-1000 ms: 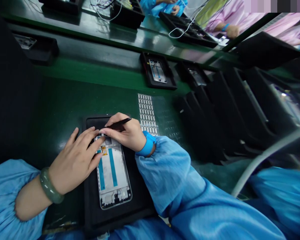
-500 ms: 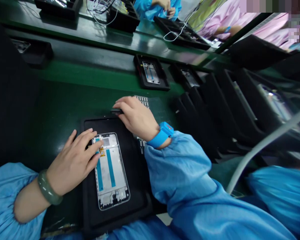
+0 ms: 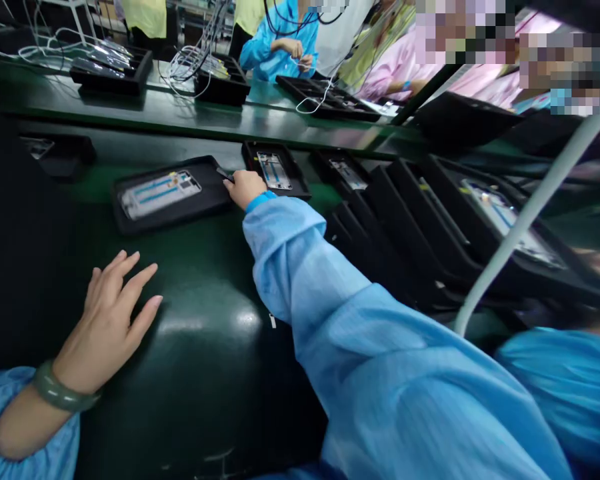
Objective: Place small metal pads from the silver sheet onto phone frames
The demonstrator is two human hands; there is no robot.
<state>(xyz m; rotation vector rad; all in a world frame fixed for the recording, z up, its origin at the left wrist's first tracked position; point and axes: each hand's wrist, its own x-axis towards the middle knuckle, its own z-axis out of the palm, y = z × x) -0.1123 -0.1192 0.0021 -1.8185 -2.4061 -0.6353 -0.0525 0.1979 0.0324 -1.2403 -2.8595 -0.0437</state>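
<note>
My right hand point(image 3: 247, 189) reaches far forward, its fingers closed on a small black object point(image 3: 224, 175) whose kind I cannot make out. That hand is at the right end of a black tray point(image 3: 207, 193), touching or very near it. In the tray lies a phone frame point(image 3: 160, 193), silvery with two blue strips and a small orange flex part. My left hand point(image 3: 113, 307) hovers over the green tabletop at the lower left, fingers spread and holding nothing. A green bangle point(image 3: 63, 393) circles its wrist.
Another black tray point(image 3: 300, 190) with a phone frame sits just beyond my right hand. Several black trays point(image 3: 405, 220) lean in a row at the right, behind a pale curved tube point(image 3: 525, 220). A raised shelf point(image 3: 180, 123) crosses the back, with cables and boxes. Co-workers are beyond it.
The tray with the phone frame has moved away from me to the far side and turned sideways. My right hand went forward with it. My left hand came off the phone frame, back and left.
</note>
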